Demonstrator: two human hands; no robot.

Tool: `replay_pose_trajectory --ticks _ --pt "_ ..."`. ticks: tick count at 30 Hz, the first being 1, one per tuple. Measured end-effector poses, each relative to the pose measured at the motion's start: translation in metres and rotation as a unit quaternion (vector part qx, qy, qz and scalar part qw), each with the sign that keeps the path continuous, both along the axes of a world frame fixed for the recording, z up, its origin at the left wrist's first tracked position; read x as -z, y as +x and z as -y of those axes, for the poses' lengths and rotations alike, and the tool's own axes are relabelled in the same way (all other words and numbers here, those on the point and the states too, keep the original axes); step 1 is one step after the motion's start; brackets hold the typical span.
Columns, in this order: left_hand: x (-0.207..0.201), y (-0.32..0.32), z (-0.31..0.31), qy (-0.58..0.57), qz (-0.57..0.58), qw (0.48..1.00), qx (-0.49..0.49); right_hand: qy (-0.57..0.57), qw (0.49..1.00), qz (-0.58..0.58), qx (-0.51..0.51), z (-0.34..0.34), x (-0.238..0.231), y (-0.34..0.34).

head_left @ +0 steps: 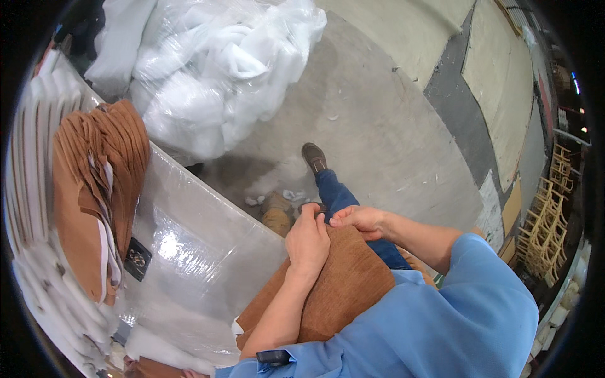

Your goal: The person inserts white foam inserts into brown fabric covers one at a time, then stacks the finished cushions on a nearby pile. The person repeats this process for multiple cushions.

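Observation:
A brown fabric piece [346, 277], perhaps a cushion cover, lies across my lap, with a bit of white showing at its lower left edge. Along its far edge my left hand [307, 242] is closed, thumb and fingers pinching the cloth. Just to the right, my right hand [360, 220] pinches the same edge near the corner. The two hands' fingertips almost meet. Exactly what lies between the fingertips is too small to make out.
On my left stands a plastic-covered table [183, 233] holding a stack of brown fabric covers [104, 164], a dark phone-like object [137, 259] and layered white padding [38, 157]. A large bag of white stuffing [220, 75] is ahead. Wooden frames [548, 220] stand far right.

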State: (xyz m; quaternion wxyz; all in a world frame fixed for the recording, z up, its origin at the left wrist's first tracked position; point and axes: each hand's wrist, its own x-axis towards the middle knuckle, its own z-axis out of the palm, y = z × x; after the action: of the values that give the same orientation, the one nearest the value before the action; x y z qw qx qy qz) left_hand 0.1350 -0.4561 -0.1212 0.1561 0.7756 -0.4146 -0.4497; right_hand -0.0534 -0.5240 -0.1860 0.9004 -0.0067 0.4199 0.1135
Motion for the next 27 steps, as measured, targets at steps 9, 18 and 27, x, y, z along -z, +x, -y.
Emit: replay_pose_trajectory --ticks 9,18,27 --pt "0.014 0.004 0.009 0.043 0.023 0.999 0.009 0.03 0.995 -0.088 -0.026 -0.009 -0.003 0.012" --pt "0.01 0.008 0.034 -0.139 0.027 0.989 0.033 0.054 0.997 -0.034 -0.038 -0.009 -0.006 0.025" --pt "-0.004 -0.039 0.013 -0.221 -0.214 0.951 0.036 0.026 0.999 -0.03 0.031 -0.029 -0.025 0.027"
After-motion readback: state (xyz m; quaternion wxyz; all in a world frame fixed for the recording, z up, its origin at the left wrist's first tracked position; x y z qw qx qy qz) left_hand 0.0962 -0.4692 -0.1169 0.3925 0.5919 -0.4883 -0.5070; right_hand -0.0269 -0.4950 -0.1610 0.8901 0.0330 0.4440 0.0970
